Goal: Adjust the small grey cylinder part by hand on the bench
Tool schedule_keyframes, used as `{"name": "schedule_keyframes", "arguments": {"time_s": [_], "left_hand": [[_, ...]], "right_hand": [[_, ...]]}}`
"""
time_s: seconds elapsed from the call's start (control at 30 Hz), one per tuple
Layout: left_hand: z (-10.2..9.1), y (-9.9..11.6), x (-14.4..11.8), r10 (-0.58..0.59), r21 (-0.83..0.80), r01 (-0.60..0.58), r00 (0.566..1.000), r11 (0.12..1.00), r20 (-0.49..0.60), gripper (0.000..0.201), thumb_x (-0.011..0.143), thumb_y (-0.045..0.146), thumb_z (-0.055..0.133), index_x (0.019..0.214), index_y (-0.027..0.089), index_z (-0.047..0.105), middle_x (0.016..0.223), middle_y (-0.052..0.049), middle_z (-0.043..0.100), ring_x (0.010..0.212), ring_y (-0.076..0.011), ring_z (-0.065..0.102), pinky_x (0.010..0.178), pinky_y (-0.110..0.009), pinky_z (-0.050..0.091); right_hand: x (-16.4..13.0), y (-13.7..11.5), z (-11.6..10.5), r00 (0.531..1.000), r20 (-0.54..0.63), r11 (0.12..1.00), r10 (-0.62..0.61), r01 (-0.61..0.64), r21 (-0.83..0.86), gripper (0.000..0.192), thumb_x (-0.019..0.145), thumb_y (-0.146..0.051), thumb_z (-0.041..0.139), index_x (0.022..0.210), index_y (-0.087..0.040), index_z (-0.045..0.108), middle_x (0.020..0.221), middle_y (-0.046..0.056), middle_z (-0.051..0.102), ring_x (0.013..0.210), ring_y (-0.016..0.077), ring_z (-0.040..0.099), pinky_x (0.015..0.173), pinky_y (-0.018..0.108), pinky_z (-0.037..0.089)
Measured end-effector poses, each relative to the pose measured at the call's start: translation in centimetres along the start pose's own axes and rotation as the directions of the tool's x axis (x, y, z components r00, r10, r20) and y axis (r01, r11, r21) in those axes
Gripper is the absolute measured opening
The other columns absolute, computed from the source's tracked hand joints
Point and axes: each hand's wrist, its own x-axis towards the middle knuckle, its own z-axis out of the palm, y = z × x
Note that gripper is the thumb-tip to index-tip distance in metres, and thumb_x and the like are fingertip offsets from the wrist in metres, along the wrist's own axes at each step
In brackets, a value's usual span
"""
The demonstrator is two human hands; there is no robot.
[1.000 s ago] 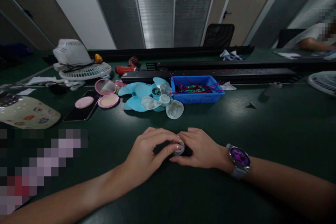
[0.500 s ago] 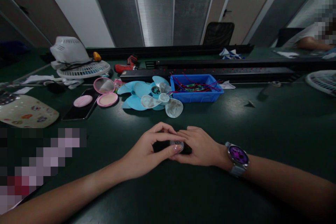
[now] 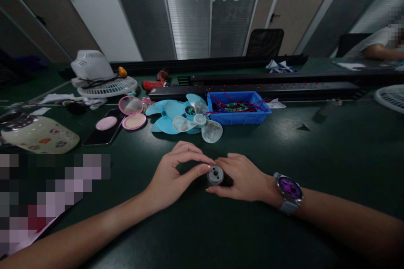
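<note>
A small round metal motor (image 3: 216, 175) faces up between my hands, with a hole at its centre and smaller holes around it. My right hand (image 3: 241, 176) curls around its right side, thumb low and fingers at the top; a watch is on that wrist. At the upper left rim, my left hand (image 3: 176, 176) pinches with thumb and forefinger, the tips touching the motor. Whether something tiny sits between those fingertips cannot be made out. Beyond the hands lie pale and blue fan blades (image 3: 186, 117) in a pile.
A blue bin (image 3: 240, 118) holds circuit boards and red wires. Leftward are a pink compact (image 3: 134, 122), a phone (image 3: 102, 134), a patterned bottle (image 3: 47, 134), a white fan (image 3: 94, 67) and a red power drill (image 3: 154, 84). A person's arm (image 3: 381, 52) rests far right.
My left hand has drawn back slightly to the left, its thumb moving off the motor's face to the rim. The motor's face now shows. The view has shifted a little.
</note>
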Motion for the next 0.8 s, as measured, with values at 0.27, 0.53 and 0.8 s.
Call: {"name": "schedule_keyframes", "arguments": {"time_s": [0.27, 0.53, 0.8], "left_hand": [[-0.4, -2.9, -1.4, -0.162, 0.441, 0.198, 0.98, 0.875, -0.119, 0.014, 0.085, 0.037, 0.069, 0.096, 0.031, 0.076, 0.087, -0.002, 0.07, 0.091, -0.0255, 0.055, 0.078, -0.039, 0.038], [0.2, -2.5, -1.9, -0.214, 0.569, 0.234, 0.971, 0.788, -0.103, 0.018, 0.082, 0.045, 0.069, 0.093, 0.031, 0.075, 0.093, -0.002, 0.071, 0.095, -0.029, 0.053, 0.077, -0.04, 0.035], [0.1, -2.5, -1.7, -0.186, 0.472, 0.228, 0.973, 0.852, -0.133, 0.019, 0.081, 0.035, 0.073, 0.098, 0.028, 0.072, 0.098, -0.002, 0.074, 0.1, -0.0287, 0.058, 0.084, -0.046, 0.043]], "right_hand": [[-0.1, -0.2, 0.0, 0.999, -0.018, 0.999, 0.028, -0.027, 0.034, 0.037, 0.085, -0.052, 0.06, 0.094, -0.017, 0.064, 0.086, 0.003, 0.069, 0.07, 0.0164, 0.059, 0.068, 0.03, 0.038], [-0.3, -0.2, 0.1, 0.975, -0.218, 0.997, 0.052, -0.039, 0.061, 0.027, 0.08, -0.038, 0.064, 0.097, -0.018, 0.062, 0.089, 0.003, 0.07, 0.078, 0.0176, 0.063, 0.072, 0.031, 0.037], [-0.3, -0.2, -0.2, 0.982, -0.183, 0.995, 0.05, -0.034, 0.09, 0.029, 0.081, -0.037, 0.064, 0.101, -0.017, 0.06, 0.094, 0.003, 0.069, 0.081, 0.0181, 0.063, 0.073, 0.031, 0.038]]}}
